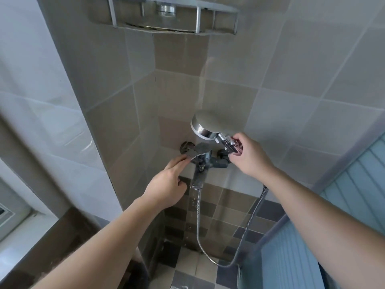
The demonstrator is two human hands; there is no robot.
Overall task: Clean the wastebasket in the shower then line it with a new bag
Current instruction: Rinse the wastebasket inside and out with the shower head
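A chrome shower mixer tap (203,157) is fixed to the tiled corner wall. My left hand (166,182) touches the end of its flat lever handle (192,156) with straight fingertips. My right hand (248,157) grips the handle of the chrome hand shower (206,125), whose round head points left and upward near the wall bracket. A few water drops fall from the tap spout (198,184). The metal hose (199,226) loops down from the tap and back up to my right wrist. No wastebasket or bag is in view.
A metal corner shelf (198,19) hangs on the wall high above the tap. A blue slatted panel (343,205) stands close on the right. A window ledge (31,247) lies at lower left. The floor below has checkered tiles (187,268).
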